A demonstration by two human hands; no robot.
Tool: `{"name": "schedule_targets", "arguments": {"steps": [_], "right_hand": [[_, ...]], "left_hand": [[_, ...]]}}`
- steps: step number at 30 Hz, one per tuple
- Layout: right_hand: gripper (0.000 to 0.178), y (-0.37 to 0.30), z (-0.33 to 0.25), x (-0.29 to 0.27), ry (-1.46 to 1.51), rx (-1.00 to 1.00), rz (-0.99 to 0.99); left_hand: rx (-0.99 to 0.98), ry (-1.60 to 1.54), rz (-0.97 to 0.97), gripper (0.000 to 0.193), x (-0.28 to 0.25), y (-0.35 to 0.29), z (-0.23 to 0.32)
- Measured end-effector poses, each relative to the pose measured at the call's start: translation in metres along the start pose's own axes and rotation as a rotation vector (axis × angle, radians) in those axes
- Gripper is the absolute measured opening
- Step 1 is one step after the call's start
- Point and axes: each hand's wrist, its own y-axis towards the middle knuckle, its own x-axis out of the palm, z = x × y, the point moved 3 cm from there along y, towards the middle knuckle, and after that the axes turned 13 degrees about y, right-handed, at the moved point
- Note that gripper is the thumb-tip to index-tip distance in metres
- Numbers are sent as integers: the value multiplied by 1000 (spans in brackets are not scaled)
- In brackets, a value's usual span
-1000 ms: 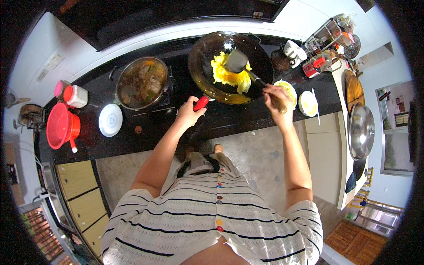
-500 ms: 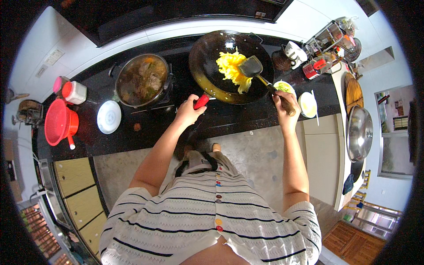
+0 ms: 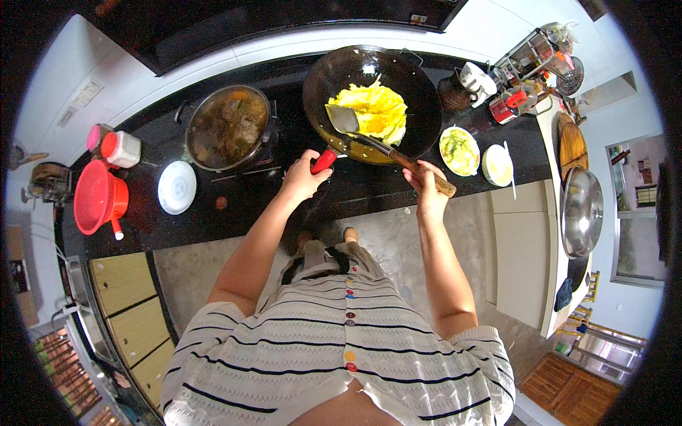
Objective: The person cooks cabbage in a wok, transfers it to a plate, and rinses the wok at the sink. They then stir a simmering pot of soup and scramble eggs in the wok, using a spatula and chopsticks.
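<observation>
A dark wok [image 3: 419, 92] stands on the stove, with yellow scrambled egg [image 3: 376, 110] heaped in its middle. My left hand [image 3: 304, 176] is closed round the wok's red handle [image 3: 325, 161]. The wooden handle of a spatula [image 3: 387, 150] is gripped in my right hand [image 3: 428, 190], just off the wok's near right rim. Its flat metal blade [image 3: 342, 119] lies inside the wok at the left edge of the egg. Right of my right hand are a bowl of pale green sliced vegetables [image 3: 459, 151] and a smaller bowl [image 3: 497, 165] with a white utensil across it.
Left of the wok a pot of brown stew [image 3: 227, 131] sits on the other burner. A white plate [image 3: 176, 187], a red colander [image 3: 94, 199] and lidded jars [image 3: 121, 148] stand farther left. At the right are a metal lid [image 3: 582, 213] and a condiment rack [image 3: 533, 60].
The spatula blade has swung from the egg's right side to its left, and my right hand has come left and nearer me. The egg looks more spread out. My left hand stays put.
</observation>
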Motion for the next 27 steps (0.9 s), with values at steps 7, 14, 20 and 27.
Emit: {"name": "schedule_targets", "arguments": {"steps": [7,14,20,27], "right_hand": [[21,12,-28,1,-121,-157,-58],[18,11,3,-1,-23,-67,-23],[15,14,-50,-9,-192,-26,-97],[14,27,-82,23,-396,-185,-104]], "left_hand": [[-19,13,3,42,0,-1,1],[-10,17,-1,44,0,1,0],[-48,75,63,45,-4,-2,1],[173,254,236,40,2,-9,-16]]}}
